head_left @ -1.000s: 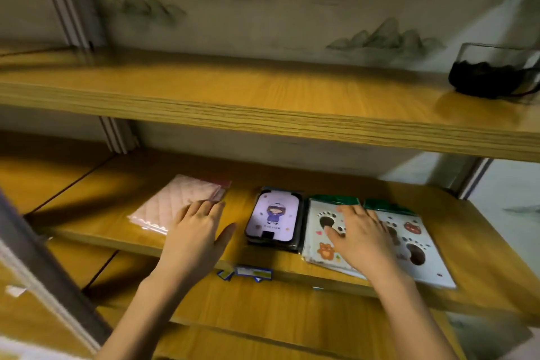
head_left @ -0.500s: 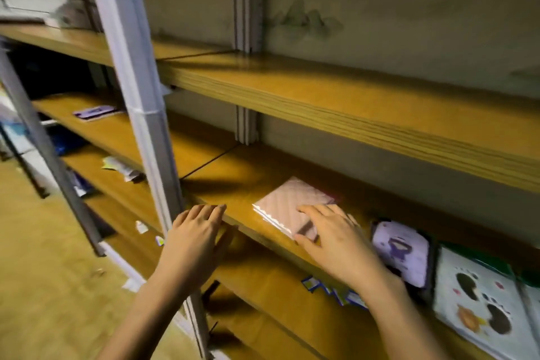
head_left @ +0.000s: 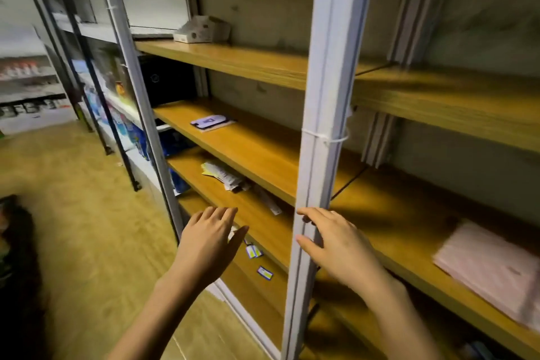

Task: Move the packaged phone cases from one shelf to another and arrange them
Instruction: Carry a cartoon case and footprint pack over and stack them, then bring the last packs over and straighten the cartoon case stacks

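A packaged phone case with a purple picture [head_left: 211, 121] lies on the middle wooden shelf [head_left: 257, 149] of the left bay. A pink quilted package [head_left: 491, 267] rests on the right bay's shelf [head_left: 409, 213] at the far right, blurred. My left hand [head_left: 209, 245] hovers open and empty in front of the left bay's lower shelves. My right hand [head_left: 336, 242] is open, with its fingers beside the white upright post [head_left: 318, 155] that divides the two bays. Neither hand holds anything.
Loose paper slips [head_left: 225, 175] lie on the lower left shelf, and small blue-yellow tags [head_left: 257, 257] sit on the shelf below. A white cardboard box [head_left: 201, 29] stands on the upper shelf. Further metal racks with goods [head_left: 96, 90] line the left, above a wooden floor [head_left: 81, 228].
The view has swung left from the right bay to the left bay. My right hand left the pink package and now sits by the post. The paw-print and purple cases dropped out of sight.
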Demonstrator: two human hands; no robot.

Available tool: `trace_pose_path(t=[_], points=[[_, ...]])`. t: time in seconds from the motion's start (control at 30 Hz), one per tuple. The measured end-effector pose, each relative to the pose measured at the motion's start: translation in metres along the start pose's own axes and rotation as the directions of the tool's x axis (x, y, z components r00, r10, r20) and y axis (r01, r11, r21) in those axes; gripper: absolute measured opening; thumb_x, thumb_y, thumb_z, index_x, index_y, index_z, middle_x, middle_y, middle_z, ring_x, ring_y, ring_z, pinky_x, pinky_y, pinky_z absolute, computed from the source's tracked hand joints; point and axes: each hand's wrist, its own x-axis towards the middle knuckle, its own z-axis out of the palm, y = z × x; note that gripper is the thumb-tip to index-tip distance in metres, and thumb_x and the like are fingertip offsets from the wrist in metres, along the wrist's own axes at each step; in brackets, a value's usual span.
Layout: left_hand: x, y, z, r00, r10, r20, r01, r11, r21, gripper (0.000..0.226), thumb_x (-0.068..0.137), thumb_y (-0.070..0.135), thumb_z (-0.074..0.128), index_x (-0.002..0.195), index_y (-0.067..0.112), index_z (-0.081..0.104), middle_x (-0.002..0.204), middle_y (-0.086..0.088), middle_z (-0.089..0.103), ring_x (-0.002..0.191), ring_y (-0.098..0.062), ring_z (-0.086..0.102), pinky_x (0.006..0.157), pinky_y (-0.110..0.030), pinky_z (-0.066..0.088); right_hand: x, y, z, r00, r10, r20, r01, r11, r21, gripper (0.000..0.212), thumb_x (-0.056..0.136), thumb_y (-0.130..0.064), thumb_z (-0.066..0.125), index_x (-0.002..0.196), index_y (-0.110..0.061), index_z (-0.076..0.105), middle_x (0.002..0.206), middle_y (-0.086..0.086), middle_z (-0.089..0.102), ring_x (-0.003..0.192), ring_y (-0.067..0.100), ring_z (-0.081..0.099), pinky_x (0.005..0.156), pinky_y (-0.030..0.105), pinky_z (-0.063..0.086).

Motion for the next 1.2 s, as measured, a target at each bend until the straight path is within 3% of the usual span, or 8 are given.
trace_pose_path(t=[0.23,0.47,0.67,1.03,1.2], points=[[0.039,-0.105,0.005,1.0,-0.01,0.026,0.011,1.0,-0.023,0.053,0.092,0.048,0.035,0.135,0.019,0.041,0.132,-0.001,0.054,0.124,-0.018,0.048,0.102,-0.032,0.037,0.096,-0.063,0.046,0.998,-0.014,0.056,0.014,1.0,-0.015,0.05,0.093,-0.04,0.045,0.14,-0.031,0.032,0.141,-0.009,0.043,0.129,0.012,0.038,0.102,0.033,0.04],[0.097,-0.174,0.02,0.999,-0.038,0.014,0.039,0.998,-0.055,0.054,0.092,0.048,0.035,0.134,0.016,0.043,0.131,-0.003,0.055,0.124,-0.02,0.048,0.103,-0.032,0.036,0.185,-0.093,0.082,0.997,0.005,0.082,0.0,0.998,-0.061,0.051,0.093,-0.04,0.045,0.142,-0.03,0.031,0.143,-0.008,0.041,0.132,0.012,0.035,0.103,0.03,0.037],[0.177,-0.241,0.044,0.998,0.015,0.053,-0.014,1.0,-0.017,0.061,0.088,0.056,0.02,0.137,0.023,0.037,0.138,0.004,0.048,0.127,-0.013,0.041,0.105,-0.028,0.033,0.281,-0.111,0.115,0.998,0.035,0.059,-0.031,0.997,-0.067,0.05,0.093,-0.039,0.047,0.139,-0.029,0.033,0.14,-0.008,0.043,0.129,0.012,0.038,0.102,0.031,0.038],[0.314,-0.335,0.083,0.993,0.047,0.105,-0.039,0.997,-0.073,0.054,0.091,0.053,0.03,0.135,0.022,0.039,0.136,0.002,0.05,0.126,-0.015,0.044,0.104,-0.03,0.035,0.439,-0.135,0.147,0.983,0.179,0.036,-0.177,0.982,-0.068,0.051,0.092,-0.042,0.046,0.14,-0.028,0.035,0.139,-0.006,0.046,0.126,0.015,0.043,0.097,0.032,0.041],[0.369,-0.369,0.102,0.994,0.103,0.045,-0.096,0.985,-0.144,0.063,0.088,0.059,0.029,0.129,0.015,0.049,0.128,-0.003,0.059,0.118,-0.02,0.053,0.098,-0.034,0.041,0.492,-0.142,0.159,0.951,0.31,-0.001,-0.309,0.948,-0.08,0.05,0.092,-0.044,0.046,0.137,-0.024,0.037,0.137,-0.003,0.048,0.123,0.018,0.047,0.093,0.032,0.042]])
